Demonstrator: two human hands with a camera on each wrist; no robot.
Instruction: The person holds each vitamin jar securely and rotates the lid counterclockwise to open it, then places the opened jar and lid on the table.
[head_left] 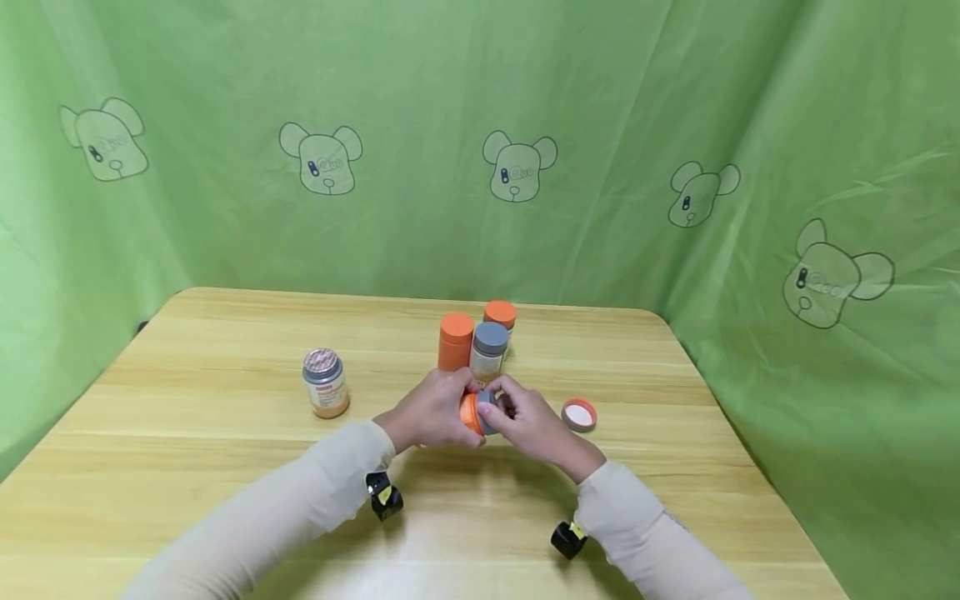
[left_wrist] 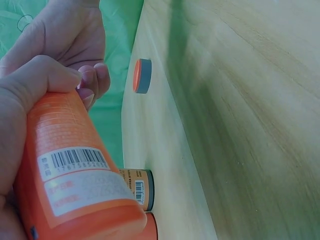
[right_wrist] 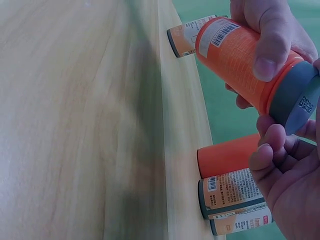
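In the head view my left hand [head_left: 437, 410] grips an orange bottle [head_left: 471, 413] by its body. My right hand [head_left: 531, 421] has its fingers round the bottle's grey cap [head_left: 486, 412]. The right wrist view shows the orange bottle [right_wrist: 232, 62] tilted, its grey cap [right_wrist: 295, 97] on its end, with my left thumb along the body and my right fingertips at the cap's edge. A barcode label [left_wrist: 75, 162] faces the left wrist camera. The bottle is held above the table.
Behind the hands stand an orange bottle [head_left: 455, 342], a grey-capped bottle [head_left: 488, 350] and an orange-capped one [head_left: 500, 312]. An uncapped jar with a foil seal [head_left: 326, 383] stands at left. A loose cap [head_left: 579, 414] lies upturned on the wooden table [head_left: 225, 358] at right.
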